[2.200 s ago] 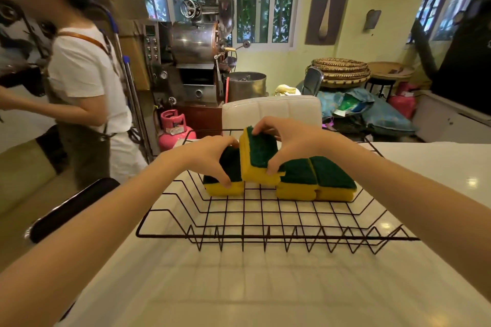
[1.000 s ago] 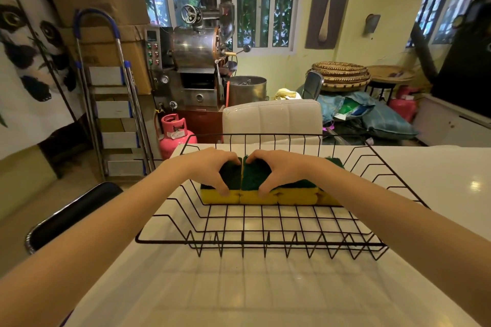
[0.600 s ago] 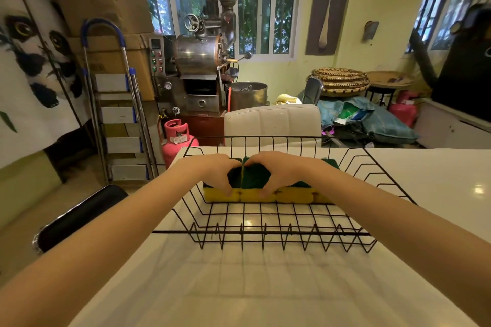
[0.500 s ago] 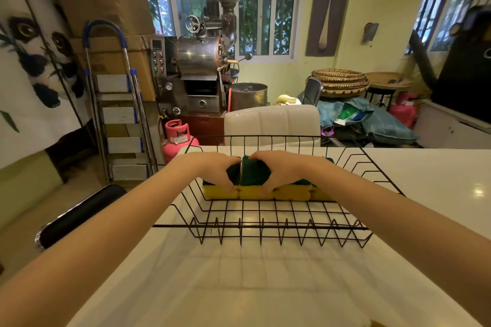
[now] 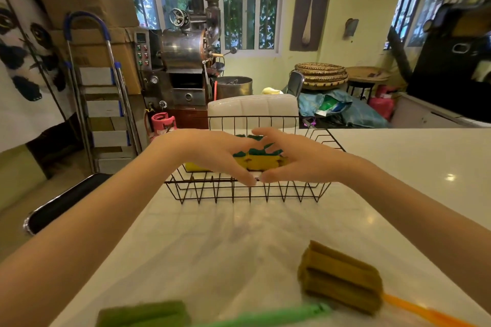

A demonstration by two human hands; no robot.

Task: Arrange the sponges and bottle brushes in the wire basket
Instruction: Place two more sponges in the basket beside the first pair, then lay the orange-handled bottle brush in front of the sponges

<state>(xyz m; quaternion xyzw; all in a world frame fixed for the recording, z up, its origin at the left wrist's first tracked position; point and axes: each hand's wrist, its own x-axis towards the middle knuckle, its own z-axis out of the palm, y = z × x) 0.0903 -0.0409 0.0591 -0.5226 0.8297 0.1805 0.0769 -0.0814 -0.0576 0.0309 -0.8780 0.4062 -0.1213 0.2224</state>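
Two hands, left hand [image 5: 212, 152] and right hand [image 5: 297, 158], hover spread and empty over the wire basket [image 5: 247, 191], thumbs nearly touching. Yellow-green sponges [image 5: 261, 160] lie inside the basket; two bottle brushes [image 5: 341, 281] [image 5: 148, 314] lie on the counter [image 5: 212, 241] in front of it.

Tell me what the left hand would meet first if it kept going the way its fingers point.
Probably the right hand: the left hand points rightward over the wire basket, and the fingertips nearly meet already. Depth is unclear; slightly lower, it would meet the yellow-and-green sponges instead.
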